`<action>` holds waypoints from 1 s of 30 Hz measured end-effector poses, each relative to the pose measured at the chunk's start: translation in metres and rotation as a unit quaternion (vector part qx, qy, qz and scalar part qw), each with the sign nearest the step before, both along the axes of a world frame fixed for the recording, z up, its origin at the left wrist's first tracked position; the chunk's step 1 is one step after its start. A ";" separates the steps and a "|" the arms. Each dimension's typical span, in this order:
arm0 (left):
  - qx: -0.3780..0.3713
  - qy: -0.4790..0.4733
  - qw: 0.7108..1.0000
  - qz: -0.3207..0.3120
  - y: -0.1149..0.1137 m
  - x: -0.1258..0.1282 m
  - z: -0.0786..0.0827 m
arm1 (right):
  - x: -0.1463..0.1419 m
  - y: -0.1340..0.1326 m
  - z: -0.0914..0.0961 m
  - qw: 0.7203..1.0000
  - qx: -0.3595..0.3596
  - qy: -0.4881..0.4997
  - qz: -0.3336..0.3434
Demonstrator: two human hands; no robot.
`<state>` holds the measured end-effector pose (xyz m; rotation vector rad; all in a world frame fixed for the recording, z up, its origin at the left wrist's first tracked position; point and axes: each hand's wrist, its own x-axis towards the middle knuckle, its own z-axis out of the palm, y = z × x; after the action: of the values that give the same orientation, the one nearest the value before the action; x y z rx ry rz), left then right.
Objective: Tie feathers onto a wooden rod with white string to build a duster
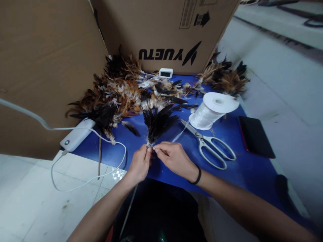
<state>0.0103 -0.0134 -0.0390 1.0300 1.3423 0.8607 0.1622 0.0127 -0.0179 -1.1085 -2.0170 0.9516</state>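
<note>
At the near edge of the blue table, my left hand (141, 163) is closed around the bound base of a bunch of black feathers (160, 123), whose tips fan upward. White wrapping shows at that base. My right hand (176, 158) pinches at the same spot, its thumb and forefinger on a white ribbon (180, 133). The ribbon runs back from behind my right hand to a large white spool (207, 113). Silver scissors (211, 146) lie partly open right of my right hand. A thin pale strand (129, 211) hangs below my left hand; I cannot tell what it is.
Brown and black feather bunches (126, 92) pile up at the back left, more feathers (225, 79) at the back right. Cardboard boxes (161, 30) wall the rear and left. A small digital clock (166, 73), phone (256, 136), power bank (77, 135), its white cable (125, 151) and a stick (99, 156) lie around.
</note>
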 end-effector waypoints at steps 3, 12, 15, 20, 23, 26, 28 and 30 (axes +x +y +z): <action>0.122 0.165 0.979 0.009 -0.003 0.003 -0.001 | -0.003 -0.001 0.002 0.999 0.018 -0.021 -0.017; 0.179 0.317 0.930 -0.044 -0.011 0.017 0.000 | -0.008 0.006 -0.010 0.991 -0.066 0.003 -0.121; 0.201 0.247 0.947 -0.037 -0.013 0.018 0.004 | -0.008 0.008 -0.014 0.984 -0.097 0.037 -0.143; 0.090 0.052 0.994 0.046 -0.014 0.019 0.000 | -0.008 0.009 -0.015 0.978 -0.145 0.070 -0.135; 0.010 -0.070 0.992 0.103 -0.010 0.022 -0.001 | -0.008 0.010 -0.016 0.978 -0.151 0.073 -0.128; -0.014 -0.146 0.983 0.108 -0.004 0.024 0.005 | -0.006 0.013 -0.011 0.976 -0.151 0.082 -0.131; -0.003 -0.167 0.982 0.093 0.002 0.025 0.012 | -0.003 0.017 -0.005 0.975 -0.149 0.093 -0.137; 0.005 -0.183 0.981 0.070 0.007 0.026 0.018 | 0.001 0.021 0.001 0.974 -0.145 0.102 -0.143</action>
<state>0.0365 -0.0064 -0.0205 0.7458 1.1058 1.1047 0.1628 0.0334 -0.0169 -1.3519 -1.5375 1.1770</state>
